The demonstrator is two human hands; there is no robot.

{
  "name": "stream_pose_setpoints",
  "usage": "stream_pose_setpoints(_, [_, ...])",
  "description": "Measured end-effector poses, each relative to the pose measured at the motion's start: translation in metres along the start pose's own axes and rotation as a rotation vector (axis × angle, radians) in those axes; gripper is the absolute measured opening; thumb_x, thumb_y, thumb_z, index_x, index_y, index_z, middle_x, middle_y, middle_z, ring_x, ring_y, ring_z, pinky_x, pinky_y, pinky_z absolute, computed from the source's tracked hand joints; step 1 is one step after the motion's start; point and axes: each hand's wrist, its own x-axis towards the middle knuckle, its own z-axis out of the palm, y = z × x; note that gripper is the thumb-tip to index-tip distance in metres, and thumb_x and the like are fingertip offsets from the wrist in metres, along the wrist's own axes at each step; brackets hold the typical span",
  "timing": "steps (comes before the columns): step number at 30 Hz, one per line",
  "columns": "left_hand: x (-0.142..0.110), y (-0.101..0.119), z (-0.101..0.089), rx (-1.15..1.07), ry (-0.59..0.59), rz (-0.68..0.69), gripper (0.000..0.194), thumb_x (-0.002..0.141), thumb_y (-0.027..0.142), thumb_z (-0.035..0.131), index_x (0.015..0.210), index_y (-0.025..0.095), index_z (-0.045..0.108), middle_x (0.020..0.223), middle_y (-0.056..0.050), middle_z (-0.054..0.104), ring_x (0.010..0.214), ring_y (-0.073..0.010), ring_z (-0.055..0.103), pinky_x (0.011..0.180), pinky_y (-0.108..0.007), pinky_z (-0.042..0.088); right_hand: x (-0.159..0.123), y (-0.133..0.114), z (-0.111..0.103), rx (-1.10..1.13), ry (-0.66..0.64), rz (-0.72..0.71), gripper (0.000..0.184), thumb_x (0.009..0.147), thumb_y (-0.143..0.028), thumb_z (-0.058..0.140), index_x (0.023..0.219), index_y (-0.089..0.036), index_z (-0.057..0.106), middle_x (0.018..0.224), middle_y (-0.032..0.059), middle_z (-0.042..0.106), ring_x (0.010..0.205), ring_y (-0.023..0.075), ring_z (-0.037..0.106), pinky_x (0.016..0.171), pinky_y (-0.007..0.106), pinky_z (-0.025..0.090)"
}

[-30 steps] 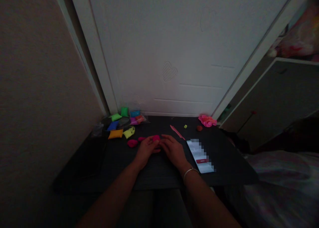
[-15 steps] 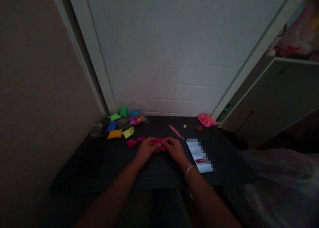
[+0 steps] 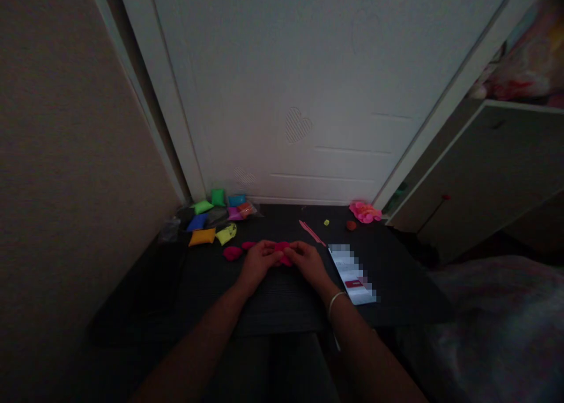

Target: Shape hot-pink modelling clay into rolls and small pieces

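Note:
Both hands meet over a dark table (image 3: 396, 291). My left hand (image 3: 257, 263) and my right hand (image 3: 309, 262) pinch a lump of bright pink clay (image 3: 282, 254) between their fingertips, fingers curled round it. Two smaller pink clay pieces (image 3: 232, 252) lie just left of my left hand. A bracelet circles my right wrist.
Several coloured clay packets (image 3: 214, 218) are heaped at the table's back left. A thin pink tool (image 3: 312, 232), a tiny yellow bit and an orange ball (image 3: 351, 225) lie behind my hands. Pink clay petals (image 3: 365, 212) sit at the back right, a phone (image 3: 352, 268) to my right. A white door stands behind.
My hands have closed in on the pink clay, which now shows between the fingertips. The view shifted slightly.

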Motion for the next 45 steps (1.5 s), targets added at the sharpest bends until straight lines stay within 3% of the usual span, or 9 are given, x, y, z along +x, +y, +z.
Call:
stream_pose_setpoints(7, [0.000, 0.000, 0.000, 0.039, 0.008, 0.011, 0.025, 0.058, 0.020, 0.068, 0.077, 0.013, 0.054, 0.063, -0.001, 0.061, 0.056, -0.0111, 0.058, 0.054, -0.022, 0.045, 0.001, 0.003, 0.000, -0.065, 0.002, 0.003, 0.024, 0.069, -0.039, 0.056, 0.071, -0.016, 0.061, 0.062, -0.0013, 0.060, 0.057, 0.0113, 0.052, 0.054, 0.023, 0.039])
stream_pose_setpoints(13, [0.000, 0.000, 0.000, 0.010, -0.014, 0.011, 0.028, 0.060, 0.022, 0.068, 0.083, 0.012, 0.055, 0.072, -0.005, 0.064, 0.061, -0.0131, 0.060, 0.057, -0.024, 0.047, 0.002, 0.003, 0.001, 0.019, -0.023, 0.008, 0.024, 0.069, -0.039, 0.056, 0.076, -0.016, 0.059, 0.063, -0.0020, 0.059, 0.053, 0.0099, 0.050, 0.052, 0.021, 0.038])
stream_pose_setpoints(17, [0.002, -0.001, -0.001, 0.052, 0.010, 0.019, 0.026, 0.059, 0.022, 0.068, 0.078, 0.013, 0.054, 0.065, -0.002, 0.062, 0.057, -0.0122, 0.059, 0.053, -0.022, 0.045, 0.001, 0.001, 0.001, -0.024, -0.019, 0.012, 0.021, 0.068, -0.038, 0.058, 0.069, -0.017, 0.058, 0.058, -0.0034, 0.056, 0.053, 0.0097, 0.049, 0.050, 0.020, 0.037])
stream_pose_setpoints(22, [0.000, 0.001, 0.000, 0.064, -0.013, 0.013, 0.023, 0.060, 0.023, 0.067, 0.075, 0.013, 0.053, 0.059, 0.000, 0.060, 0.052, -0.0107, 0.057, 0.050, -0.021, 0.044, 0.001, 0.000, 0.001, 0.033, -0.010, 0.005, 0.026, 0.067, -0.039, 0.059, 0.080, -0.017, 0.060, 0.068, -0.0009, 0.061, 0.061, 0.0115, 0.053, 0.055, 0.022, 0.040])
stream_pose_setpoints(28, [-0.001, 0.002, 0.000, 0.039, -0.042, -0.015, 0.022, 0.061, 0.022, 0.067, 0.075, 0.013, 0.054, 0.063, -0.001, 0.062, 0.056, -0.0116, 0.058, 0.053, -0.022, 0.046, 0.001, -0.001, 0.000, 0.024, 0.018, 0.028, 0.022, 0.066, -0.038, 0.060, 0.068, -0.016, 0.060, 0.059, -0.0020, 0.058, 0.054, 0.0104, 0.051, 0.050, 0.022, 0.038])
stream_pose_setpoints(35, [0.001, -0.001, -0.001, 0.015, -0.043, -0.012, 0.024, 0.060, 0.024, 0.068, 0.078, 0.012, 0.056, 0.065, -0.002, 0.062, 0.059, -0.0120, 0.059, 0.054, -0.022, 0.048, 0.000, -0.004, 0.000, 0.081, 0.020, 0.040, 0.024, 0.064, -0.036, 0.062, 0.077, -0.016, 0.062, 0.066, 0.0003, 0.063, 0.060, 0.0129, 0.055, 0.055, 0.024, 0.042])
stream_pose_setpoints(41, [0.001, 0.001, -0.001, -0.119, 0.069, 0.011, 0.028, 0.061, 0.023, 0.068, 0.083, 0.013, 0.055, 0.072, -0.002, 0.062, 0.061, -0.0105, 0.059, 0.057, -0.022, 0.049, -0.001, -0.007, 0.002, 0.170, -0.011, 0.068, 0.033, 0.067, -0.037, 0.060, 0.092, -0.016, 0.060, 0.078, 0.0029, 0.064, 0.064, 0.0122, 0.057, 0.057, 0.025, 0.045])
stream_pose_setpoints(45, [0.001, 0.001, -0.001, -0.247, 0.105, 0.013, 0.036, 0.060, 0.017, 0.068, 0.092, 0.015, 0.052, 0.081, -0.003, 0.063, 0.070, -0.0116, 0.060, 0.064, -0.024, 0.050, 0.000, -0.003, 0.002, 0.191, -0.011, 0.088, 0.029, 0.061, -0.033, 0.066, 0.082, -0.013, 0.060, 0.068, 0.0011, 0.062, 0.059, 0.0108, 0.055, 0.054, 0.023, 0.045])
